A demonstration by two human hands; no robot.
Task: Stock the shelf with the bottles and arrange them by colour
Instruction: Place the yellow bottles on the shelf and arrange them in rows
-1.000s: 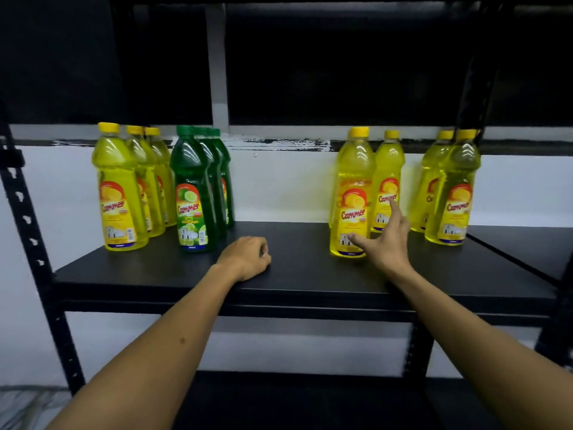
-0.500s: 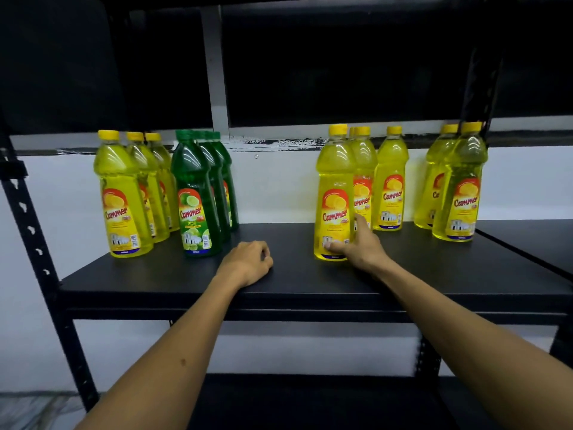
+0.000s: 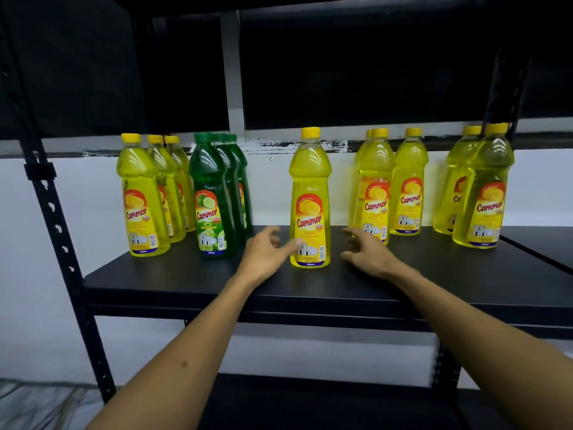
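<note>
One yellow lemon bottle (image 3: 310, 200) stands alone, upright, in the middle of the black shelf (image 3: 192, 279). My left hand (image 3: 263, 254) is open just left of its base, thumb touching the label. My right hand (image 3: 367, 254) is open a little to the right of it, apart from it. A row of three yellow bottles (image 3: 141, 197) stands at the far left, with a row of three green lime bottles (image 3: 212, 197) beside it. More yellow bottles (image 3: 376, 187) stand right of centre, and a yellow pair (image 3: 483, 187) stands at the far right.
A black perforated upright (image 3: 51, 209) frames the shelf on the left, another upright (image 3: 505, 88) stands at the back right. A white wall lies behind. A lower shelf (image 3: 310, 405) sits below, and an adjoining shelf board (image 3: 545, 243) continues to the right.
The lone yellow bottle has slid left, away from the right-of-centre group. My right hand has let go of it and opened. My left hand has opened from a fist and reached its base.
</note>
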